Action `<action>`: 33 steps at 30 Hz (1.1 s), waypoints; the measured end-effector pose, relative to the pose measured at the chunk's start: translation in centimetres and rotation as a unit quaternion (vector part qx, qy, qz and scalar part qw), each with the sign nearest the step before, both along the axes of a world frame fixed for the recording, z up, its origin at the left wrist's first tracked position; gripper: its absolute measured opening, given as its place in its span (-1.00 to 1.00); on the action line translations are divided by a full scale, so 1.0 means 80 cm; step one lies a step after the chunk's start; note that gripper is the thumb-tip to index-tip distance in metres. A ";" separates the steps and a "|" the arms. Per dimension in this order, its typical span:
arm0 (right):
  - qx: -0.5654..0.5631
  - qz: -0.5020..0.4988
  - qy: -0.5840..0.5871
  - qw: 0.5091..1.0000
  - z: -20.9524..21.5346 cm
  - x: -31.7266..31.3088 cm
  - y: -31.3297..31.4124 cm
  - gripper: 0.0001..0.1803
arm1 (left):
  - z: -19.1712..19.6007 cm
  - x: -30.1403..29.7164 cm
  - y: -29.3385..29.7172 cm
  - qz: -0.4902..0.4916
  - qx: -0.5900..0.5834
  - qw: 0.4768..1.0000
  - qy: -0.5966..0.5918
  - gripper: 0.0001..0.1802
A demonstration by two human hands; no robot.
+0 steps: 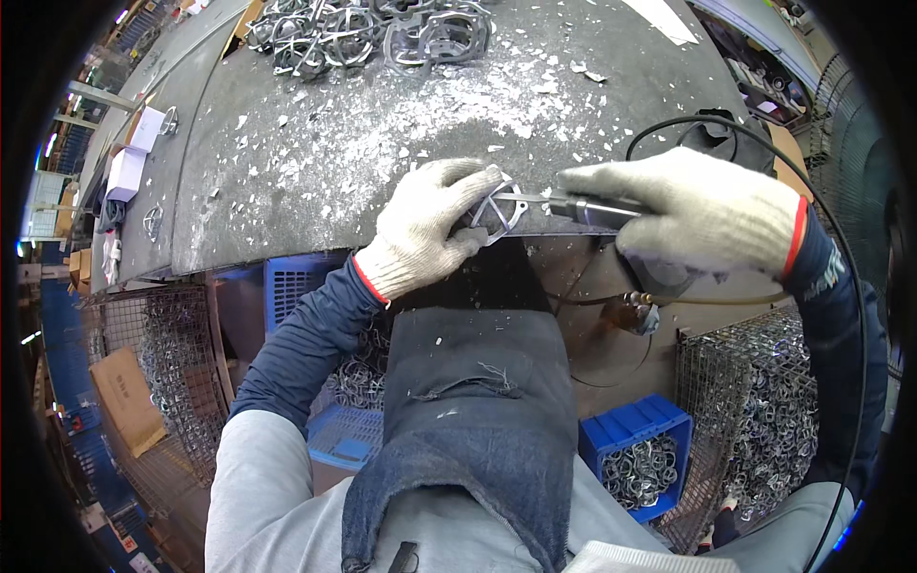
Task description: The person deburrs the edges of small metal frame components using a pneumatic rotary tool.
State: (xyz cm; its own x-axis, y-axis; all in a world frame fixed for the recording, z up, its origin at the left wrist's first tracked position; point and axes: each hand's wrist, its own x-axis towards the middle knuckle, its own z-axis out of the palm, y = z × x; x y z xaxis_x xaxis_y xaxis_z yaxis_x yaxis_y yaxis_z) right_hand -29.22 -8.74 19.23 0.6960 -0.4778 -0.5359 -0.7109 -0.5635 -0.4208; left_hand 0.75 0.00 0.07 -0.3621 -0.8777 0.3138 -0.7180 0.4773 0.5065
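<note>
Left hand (430, 224) pinches a metal ring part (499, 212) at the tabletop (315, 143) edge; right hand (693, 212) grips a pneumatic tool (583, 206) (tip on the ring); a slip could nick the glove.

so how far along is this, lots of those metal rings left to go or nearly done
Hard to call. Done: metal flakes litter the workbench, so filing has gone on a while. In hand: the left hand steadies one metal ring at the bench edge while the right hand presses a powered hand tool to it. Left: a pile of rings at the far side, though worked or not, I cannot tell.
</note>
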 end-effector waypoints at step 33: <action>-0.394 0.168 0.085 0.900 -0.059 -0.045 0.013 -0.41 | 0.002 0.002 -0.007 -0.030 0.003 0.999 0.012 -0.11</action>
State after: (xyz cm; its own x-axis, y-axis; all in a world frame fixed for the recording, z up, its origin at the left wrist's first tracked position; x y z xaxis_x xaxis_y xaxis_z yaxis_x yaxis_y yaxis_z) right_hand -32.85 -7.66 14.50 0.8124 -0.5335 -0.2352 -0.4610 -0.8347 0.3012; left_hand 0.88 -0.60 0.20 -0.4062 -0.8568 0.3175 -0.6761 0.5156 0.5264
